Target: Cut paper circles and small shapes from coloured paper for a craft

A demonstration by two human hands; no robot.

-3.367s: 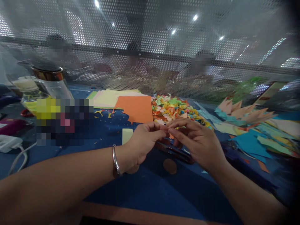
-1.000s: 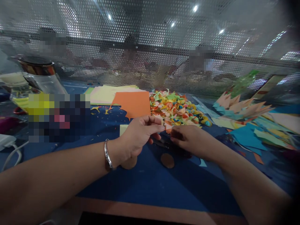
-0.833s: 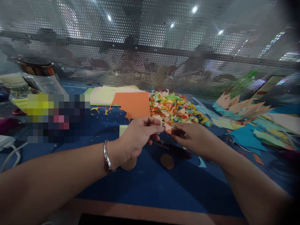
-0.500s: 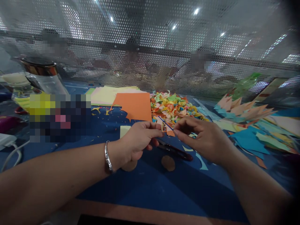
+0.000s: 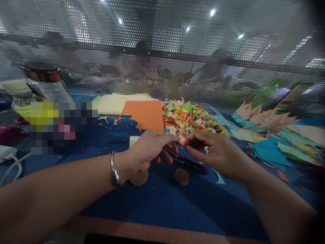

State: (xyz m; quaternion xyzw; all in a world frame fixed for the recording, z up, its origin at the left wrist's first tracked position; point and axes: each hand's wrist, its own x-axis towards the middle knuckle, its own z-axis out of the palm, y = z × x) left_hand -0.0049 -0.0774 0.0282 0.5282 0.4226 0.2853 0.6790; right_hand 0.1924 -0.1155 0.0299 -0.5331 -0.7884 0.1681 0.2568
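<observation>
My left hand (image 5: 148,150) and my right hand (image 5: 215,152) meet fingertip to fingertip over a blue mat (image 5: 162,200). Both pinch a tiny paper piece (image 5: 180,141) between thumbs and forefingers; its shape is too small to make out. A silver bangle (image 5: 114,168) sits on my left wrist. Just behind my fingers lies a heap of small curled coloured paper bits (image 5: 190,118). Dark scissors with red handles (image 5: 189,163) lie on the mat under my hands.
An orange sheet (image 5: 146,114) and pale sheets (image 5: 114,101) lie at the back. Teal and peach paper offcuts (image 5: 269,135) cover the right. A glass jar (image 5: 44,83) stands at the left. Two brown discs (image 5: 181,176) lie on the mat. A perforated metal screen (image 5: 162,51) walls the back.
My right hand dipped to the mat, rose with a thin strip, then closed back against my left fingertips. My left hand stayed pinched in about the same place.
</observation>
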